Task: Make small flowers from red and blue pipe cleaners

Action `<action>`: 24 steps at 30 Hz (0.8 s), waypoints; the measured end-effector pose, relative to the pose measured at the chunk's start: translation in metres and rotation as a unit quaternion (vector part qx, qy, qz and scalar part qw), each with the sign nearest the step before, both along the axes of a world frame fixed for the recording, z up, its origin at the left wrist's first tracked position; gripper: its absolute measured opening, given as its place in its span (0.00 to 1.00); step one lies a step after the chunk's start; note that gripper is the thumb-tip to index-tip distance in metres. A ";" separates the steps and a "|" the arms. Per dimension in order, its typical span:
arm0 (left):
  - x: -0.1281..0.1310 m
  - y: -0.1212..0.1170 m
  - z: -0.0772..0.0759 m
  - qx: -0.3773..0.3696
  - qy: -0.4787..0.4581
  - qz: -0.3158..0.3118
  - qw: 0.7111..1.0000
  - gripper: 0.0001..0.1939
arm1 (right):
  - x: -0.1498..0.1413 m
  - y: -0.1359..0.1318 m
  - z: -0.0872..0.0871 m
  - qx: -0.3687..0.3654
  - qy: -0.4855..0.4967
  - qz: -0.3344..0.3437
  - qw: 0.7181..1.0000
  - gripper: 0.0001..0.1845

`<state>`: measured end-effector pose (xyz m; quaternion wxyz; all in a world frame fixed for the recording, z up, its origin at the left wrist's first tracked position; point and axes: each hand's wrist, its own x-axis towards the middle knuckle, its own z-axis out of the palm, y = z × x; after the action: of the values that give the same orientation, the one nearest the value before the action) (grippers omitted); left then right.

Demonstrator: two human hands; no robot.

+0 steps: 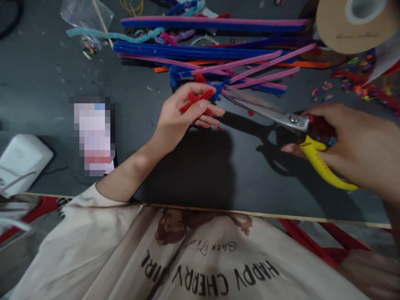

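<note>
Loosely curled, left hand pinching a red fuzzy piece — right hand wrapped around scissors, aimed leftward.

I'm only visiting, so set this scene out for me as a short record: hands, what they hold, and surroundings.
Left hand: pinches a red, fuzzy, stem-like piece
Right hand: grips metal scissors with yellow and dark red handles
Blade tips: near a blue fuzzy piece beside the left hand; contact unclear
Beyond the hands: long pink and blue fuzzy stems
Upper right: round tan spool, white hub
Far left: white plastic-looking box
Surface: dark grey tabletop
</note>
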<state>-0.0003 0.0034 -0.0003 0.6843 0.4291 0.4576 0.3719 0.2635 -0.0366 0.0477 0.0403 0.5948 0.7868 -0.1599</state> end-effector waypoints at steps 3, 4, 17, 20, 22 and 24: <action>0.000 0.001 -0.001 0.005 0.041 0.009 0.999 0.05 | 0.000 0.002 -0.002 -0.055 0.023 -0.012 0.998 0.46; 0.001 0.001 -0.002 0.006 0.046 0.009 0.999 0.05 | 0.000 0.003 -0.003 -0.068 0.028 -0.010 0.997 0.46; 0.001 -0.002 0.000 0.013 -0.006 0.024 1.000 0.02 | 0.000 -0.010 -0.011 0.029 0.010 0.085 0.996 0.41; 0.002 -0.002 0.001 0.016 0.005 0.024 1.000 0.04 | -0.001 -0.010 -0.011 0.058 0.010 0.111 0.992 0.36; 0.002 -0.002 0.002 0.015 0.007 0.022 1.000 0.06 | -0.003 -0.009 -0.010 0.074 0.018 0.130 0.989 0.34; 0.002 -0.002 0.002 0.017 0.007 0.020 1.000 0.07 | -0.004 -0.008 -0.010 0.088 0.029 0.148 0.985 0.33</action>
<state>0.0016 0.0010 0.0014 0.6661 0.4337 0.4648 0.3901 0.2592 -0.0449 0.0378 -0.0115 0.4678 0.8782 -0.0994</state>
